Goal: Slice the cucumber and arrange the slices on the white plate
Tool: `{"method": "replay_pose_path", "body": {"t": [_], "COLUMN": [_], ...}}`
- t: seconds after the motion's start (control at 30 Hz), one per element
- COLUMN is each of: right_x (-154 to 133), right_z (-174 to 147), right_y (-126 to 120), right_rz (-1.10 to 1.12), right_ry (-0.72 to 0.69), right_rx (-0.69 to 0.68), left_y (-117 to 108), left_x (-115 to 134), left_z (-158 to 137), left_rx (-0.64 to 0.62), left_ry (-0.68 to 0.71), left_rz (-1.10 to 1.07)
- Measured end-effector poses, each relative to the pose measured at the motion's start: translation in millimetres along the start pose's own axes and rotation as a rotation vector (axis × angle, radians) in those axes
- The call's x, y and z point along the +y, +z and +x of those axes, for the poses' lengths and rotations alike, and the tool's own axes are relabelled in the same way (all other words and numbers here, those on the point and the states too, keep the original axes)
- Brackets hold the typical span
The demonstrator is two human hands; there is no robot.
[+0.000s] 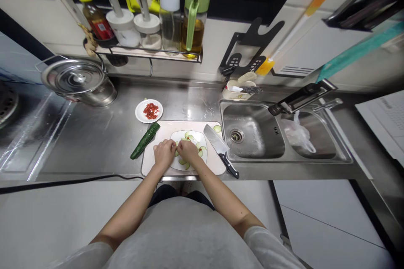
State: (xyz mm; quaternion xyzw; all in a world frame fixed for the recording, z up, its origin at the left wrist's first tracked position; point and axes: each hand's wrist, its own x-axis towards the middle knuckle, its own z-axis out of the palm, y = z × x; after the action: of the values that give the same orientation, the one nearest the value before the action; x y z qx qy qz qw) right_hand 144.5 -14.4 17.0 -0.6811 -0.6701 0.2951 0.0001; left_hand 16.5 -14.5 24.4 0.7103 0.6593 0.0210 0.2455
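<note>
Over the left side of a white plate (pixel 202 160), my left hand (pixel 164 152) and my right hand (pixel 188 151) are close together with fingers pinched. Whatever is between the fingertips is too small and hidden to make out. Thin pale-green cucumber slices (pixel 201 148) lie on the plate in small curved groups, some with red bits at their centres. The plate rests on a light cutting board (pixel 151 157). To its right lies a kitchen knife (pixel 217 141), black handle toward me. A cucumber (pixel 145 141) sits at the board's left edge.
Behind the board is a small white dish (pixel 139 111) of red pieces (pixel 151 111). One cucumber slice (pixel 217 128) lies by the knife tip. A double sink (pixel 252 134) with a black faucet (pixel 299 97) is right; a lidded steel pot (pixel 101 92) stands left. Bottles line a wall rack (pixel 148 52).
</note>
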Motion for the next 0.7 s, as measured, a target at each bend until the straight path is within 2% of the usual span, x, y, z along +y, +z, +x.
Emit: {"method": "replay_pose_path", "body": {"t": [0.4,0.7], "right_x": [2.7,1.8], "right_z": [-5.7,-13.6], "right_y": [-0.3,-8.0], "right_rz": [0.001,0.056], "right_ry": [-0.005,0.030], "right_rx": [0.037,0.065], "left_y": [0.1,-0.4], "left_x": [-0.9,-6.4], "left_z": [-3.0,-10.1], "left_rx": [0.012,0.092], "left_ry": [0.002,-0.015], "left_rz": [-0.018,-0.134]}}
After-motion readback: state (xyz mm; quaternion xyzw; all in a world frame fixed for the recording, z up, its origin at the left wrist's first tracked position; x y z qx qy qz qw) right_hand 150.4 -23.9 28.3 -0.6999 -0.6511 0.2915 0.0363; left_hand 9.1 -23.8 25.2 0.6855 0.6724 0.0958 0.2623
